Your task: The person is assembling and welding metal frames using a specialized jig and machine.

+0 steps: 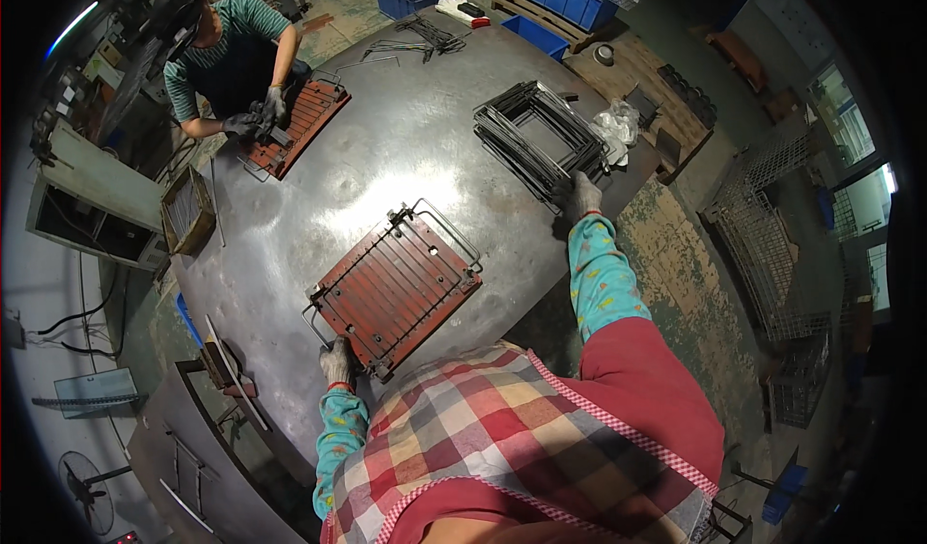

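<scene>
A red flat jig plate (377, 298) lies in front of me on the metal table, with a wire rack (446, 235) of parallel rods and looped ends set on it. My left hand (336, 362), in a grey glove, is closed at the plate's near left corner, around the rack's bent end loop. Off to the right, my right hand (583, 196), also gloved, reaches to the near corner of a pile of dark rectangular metal frames (517, 148). Its fingers are bent round the edge of a frame and partly hidden.
Across the table, a co-worker (232, 61) in gloves handles a second red jig plate (299, 129). Loose bent wires (425, 37) and a white glove (454, 8) lie at the far edge. A tray of rods (188, 211) stands left; crumpled plastic (618, 129) sits beside the frames.
</scene>
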{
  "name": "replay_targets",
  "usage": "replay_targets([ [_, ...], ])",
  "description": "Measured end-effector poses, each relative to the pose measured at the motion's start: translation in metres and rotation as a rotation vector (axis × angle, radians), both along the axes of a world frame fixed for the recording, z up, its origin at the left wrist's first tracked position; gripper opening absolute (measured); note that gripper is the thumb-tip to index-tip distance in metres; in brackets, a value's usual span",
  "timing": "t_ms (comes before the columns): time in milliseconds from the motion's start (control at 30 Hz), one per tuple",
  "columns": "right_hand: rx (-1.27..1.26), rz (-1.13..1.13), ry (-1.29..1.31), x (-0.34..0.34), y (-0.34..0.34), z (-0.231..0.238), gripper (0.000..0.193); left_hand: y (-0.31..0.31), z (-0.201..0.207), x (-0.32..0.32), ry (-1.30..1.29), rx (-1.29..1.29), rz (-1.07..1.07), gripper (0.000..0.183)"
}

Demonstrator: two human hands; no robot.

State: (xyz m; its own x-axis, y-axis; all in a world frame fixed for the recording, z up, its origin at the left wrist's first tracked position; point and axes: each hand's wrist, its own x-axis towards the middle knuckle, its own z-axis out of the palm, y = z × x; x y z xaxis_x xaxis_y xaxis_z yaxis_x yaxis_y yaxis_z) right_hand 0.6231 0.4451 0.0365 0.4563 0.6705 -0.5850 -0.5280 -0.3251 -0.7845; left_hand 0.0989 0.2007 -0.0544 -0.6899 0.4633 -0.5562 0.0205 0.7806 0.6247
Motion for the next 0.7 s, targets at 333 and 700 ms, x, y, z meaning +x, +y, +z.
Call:
replay_targets([
  [333, 0.802, 0.377, -0.542, -0.043, -0.058, 0.034, 0.022, -0.003, 0.005, 0.006, 0.054, 0.094, -0.060, 0.035],
  [700, 0.676, 0.577, -0.204, -0.118, -0.075, 0.083, 0.012, 0.002, 0.038, 0.016, 0.018, 0.056, -0.060, 0.050],
])
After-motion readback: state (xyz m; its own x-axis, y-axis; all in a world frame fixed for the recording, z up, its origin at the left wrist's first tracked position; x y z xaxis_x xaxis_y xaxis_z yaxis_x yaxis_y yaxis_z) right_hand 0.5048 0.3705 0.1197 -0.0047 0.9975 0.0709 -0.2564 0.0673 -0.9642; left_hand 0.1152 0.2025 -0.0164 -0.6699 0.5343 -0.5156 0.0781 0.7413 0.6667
